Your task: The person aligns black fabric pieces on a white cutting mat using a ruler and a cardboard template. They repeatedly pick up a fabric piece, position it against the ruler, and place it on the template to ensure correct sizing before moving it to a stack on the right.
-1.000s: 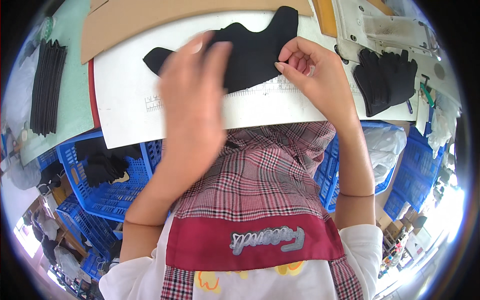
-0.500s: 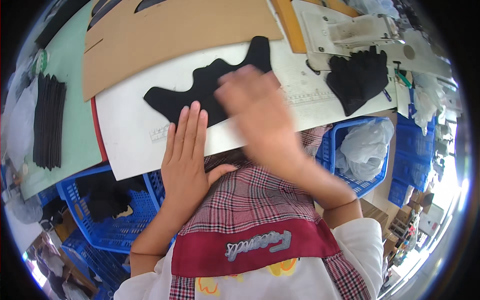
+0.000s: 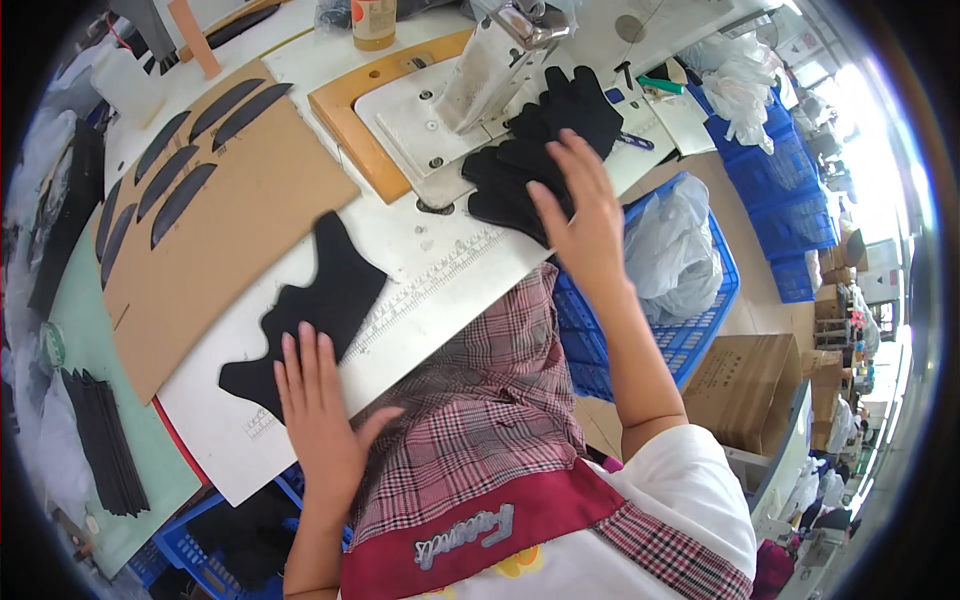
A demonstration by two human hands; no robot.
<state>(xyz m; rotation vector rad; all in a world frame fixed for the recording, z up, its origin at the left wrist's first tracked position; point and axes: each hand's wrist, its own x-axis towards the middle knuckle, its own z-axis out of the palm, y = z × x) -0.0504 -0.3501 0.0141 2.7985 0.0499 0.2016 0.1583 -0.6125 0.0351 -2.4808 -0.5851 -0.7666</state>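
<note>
- I see a person's left hand (image 3: 322,410) low and left of the middle of the frame. It is flat, with the fingers straight and the thumb stuck out. The fingertips lie on the bottom edge of a black cloth piece (image 3: 325,290).
- That black cloth piece is flat on the white worktop (image 3: 430,310), left of the middle. One long edge is wavy.
- The right hand (image 3: 592,235) is up and right of the middle. Its fingers are spread and not wrapped around anything. They are by some black gloves (image 3: 520,187); from here I can't quite tell if they touch.
- The black gloves are in a loose pile, next to a white sewing machine (image 3: 490,80) at the top.
- A big brown cardboard sheet (image 3: 230,270) is at the left, with dark curved pieces (image 3: 179,205) on it.
- A bunch of black strips (image 3: 105,440) is at the lower left, on a green top (image 3: 165,495).
- Right of the middle, a blue basket (image 3: 722,295) has a cloudy plastic bag (image 3: 675,250) in it.
</note>
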